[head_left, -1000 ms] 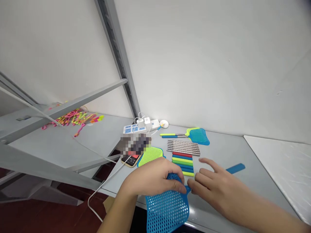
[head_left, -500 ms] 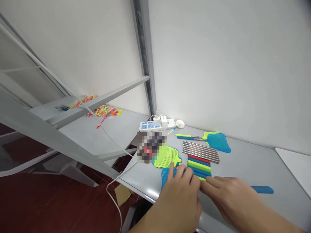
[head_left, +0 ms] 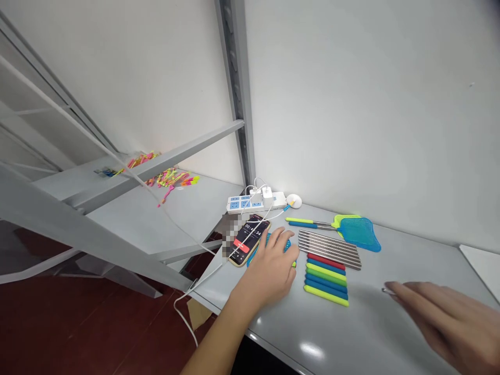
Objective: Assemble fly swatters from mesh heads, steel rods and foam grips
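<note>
My left hand (head_left: 273,268) rests over a pile of plastic fly swatter heads, its fingers spread across a blue mesh head (head_left: 287,246). A bit of yellow-green edge shows beside the fingers, and most of the pile is covered. To the right, my right hand (head_left: 449,317) is closed round a metal rod (head_left: 387,290); only the silver tip sticks out. Between the hands lies a row of coloured handles (head_left: 326,280) in red, blue, green and yellow-green. Bare metal rods (head_left: 330,249) lie side by side behind them. Two whole fly swatters (head_left: 357,232) lie near the wall.
A phone (head_left: 250,239) showing a timer lies left of the pile. Behind it stand a power strip (head_left: 234,204) with chargers and a round white device (head_left: 294,201). Loose white cables cross the shelf edge. A grey rack post (head_left: 240,104) and small colourful items (head_left: 172,178) are further left.
My hands have moved apart: the left shifted left and forward onto the pile, the right went right. The blue head in front now lies on the pile. The blue handle at right is out of sight.
</note>
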### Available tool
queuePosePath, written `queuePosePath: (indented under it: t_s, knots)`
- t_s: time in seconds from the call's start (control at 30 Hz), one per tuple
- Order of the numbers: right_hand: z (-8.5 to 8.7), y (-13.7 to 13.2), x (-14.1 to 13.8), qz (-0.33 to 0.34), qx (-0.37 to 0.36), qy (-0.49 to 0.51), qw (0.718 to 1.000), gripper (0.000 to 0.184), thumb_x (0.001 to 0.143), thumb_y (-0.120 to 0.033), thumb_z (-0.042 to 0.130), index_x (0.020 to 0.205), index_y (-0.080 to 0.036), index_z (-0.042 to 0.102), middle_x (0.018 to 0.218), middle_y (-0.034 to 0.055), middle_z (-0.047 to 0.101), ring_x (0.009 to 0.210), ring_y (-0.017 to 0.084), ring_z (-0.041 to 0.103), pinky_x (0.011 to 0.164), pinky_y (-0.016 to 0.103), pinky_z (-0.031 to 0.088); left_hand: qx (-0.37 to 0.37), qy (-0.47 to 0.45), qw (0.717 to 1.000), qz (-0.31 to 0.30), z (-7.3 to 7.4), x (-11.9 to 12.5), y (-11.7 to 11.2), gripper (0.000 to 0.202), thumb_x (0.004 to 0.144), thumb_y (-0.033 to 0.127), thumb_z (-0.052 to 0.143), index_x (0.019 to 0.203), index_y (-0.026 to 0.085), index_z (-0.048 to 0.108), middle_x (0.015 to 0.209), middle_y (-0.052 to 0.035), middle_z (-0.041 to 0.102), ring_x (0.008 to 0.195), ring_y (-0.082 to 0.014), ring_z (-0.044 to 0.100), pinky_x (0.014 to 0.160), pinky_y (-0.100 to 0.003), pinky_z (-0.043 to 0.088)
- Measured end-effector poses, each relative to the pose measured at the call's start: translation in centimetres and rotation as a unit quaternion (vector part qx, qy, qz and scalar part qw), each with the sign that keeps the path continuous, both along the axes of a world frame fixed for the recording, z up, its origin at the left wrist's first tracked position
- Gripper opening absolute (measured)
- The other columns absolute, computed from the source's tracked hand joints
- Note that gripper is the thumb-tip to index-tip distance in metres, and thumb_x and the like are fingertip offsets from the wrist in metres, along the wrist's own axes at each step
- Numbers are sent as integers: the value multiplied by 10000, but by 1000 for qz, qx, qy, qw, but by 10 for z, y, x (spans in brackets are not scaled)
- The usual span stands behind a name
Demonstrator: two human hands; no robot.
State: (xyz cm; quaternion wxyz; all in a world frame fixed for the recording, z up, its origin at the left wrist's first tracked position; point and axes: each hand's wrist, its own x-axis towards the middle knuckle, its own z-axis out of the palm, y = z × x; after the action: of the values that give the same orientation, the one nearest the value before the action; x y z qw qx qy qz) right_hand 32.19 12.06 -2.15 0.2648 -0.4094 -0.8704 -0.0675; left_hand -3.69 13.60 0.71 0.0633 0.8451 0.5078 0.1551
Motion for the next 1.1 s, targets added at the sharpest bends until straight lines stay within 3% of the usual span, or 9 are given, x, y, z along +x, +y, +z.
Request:
queuePosePath:
  t_s: [0.13, 0.3, 0.4, 0.5, 0.73, 0.93, 1.1]
  knots:
    - [-15, -5, -15, 59, 22, -94, 994, 337, 930, -193, 507, 1234, -257, 639, 958, 55, 709, 734, 178, 657, 660, 310, 475, -16, 16, 1000, 4, -27, 8, 9, 172, 858, 122, 459, 959, 225, 553, 1415, -74, 468, 1398, -300, 308, 1147, -587, 205]
    - [-16, -4, -26, 62, 23, -77, 995, 278, 954, -208, 484, 1174, -227, 652, 926, 52, 696, 719, 165, 643, 660, 291, 466, -30, 5, 999, 20, -37, 3, 10, 180, 903, 249, 484, 1058, 231, 572, 1338, -91, 517, 1266, -284, 443, 1087, -536, 323]
    - [-17, -5, -31, 71, 23, -72, 995, 260, 959, -222, 494, 1167, -215, 651, 913, 55, 693, 716, 164, 637, 668, 290, 462, -32, -6, 999, 30, -42, 6, 8, 368, 876, 329, 551, 1233, 242, 532, 1335, -103, 514, 1263, -293, 432, 1093, -529, 316]
    - [-20, -7, -34, 77, 17, -62, 995, 245, 960, -233, 506, 1154, -212, 654, 885, 53, 689, 697, 161, 632, 662, 290, 465, -37, -24, 998, 42, -47, 12, 4, 430, 856, 325, 575, 1276, 246, 525, 1339, -107, 508, 1251, -299, 429, 1106, -532, 292]
    - [-24, -13, -37, 68, 1, -54, 996, 247, 954, -258, 520, 1146, -221, 670, 870, 53, 696, 682, 165, 646, 635, 289, 485, -54, -51, 996, 52, -50, 25, -12, 410, 874, 386, 582, 1260, 254, 549, 1351, -106, 509, 1261, -324, 419, 1113, -574, 251]
    - [-19, -20, -42, 68, -2, -45, 997, 234, 961, -238, 515, 1149, -203, 650, 855, 59, 687, 656, 160, 629, 604, 287, 468, -76, -91, 992, 49, -46, 23, -12, 546, 933, 572, 476, 1365, 239, 480, 1392, -121, 514, 1320, -317, 393, 1124, -579, 235]
    - [-15, -26, -42, 64, -8, -45, 997, 234, 962, -234, 517, 1162, -199, 632, 851, 56, 679, 659, 164, 635, 595, 289, 458, -73, -95, 992, 32, -43, 19, -9, 522, 976, 550, 404, 1385, 231, 467, 1461, -107, 480, 1391, -286, 345, 1174, -588, 146]
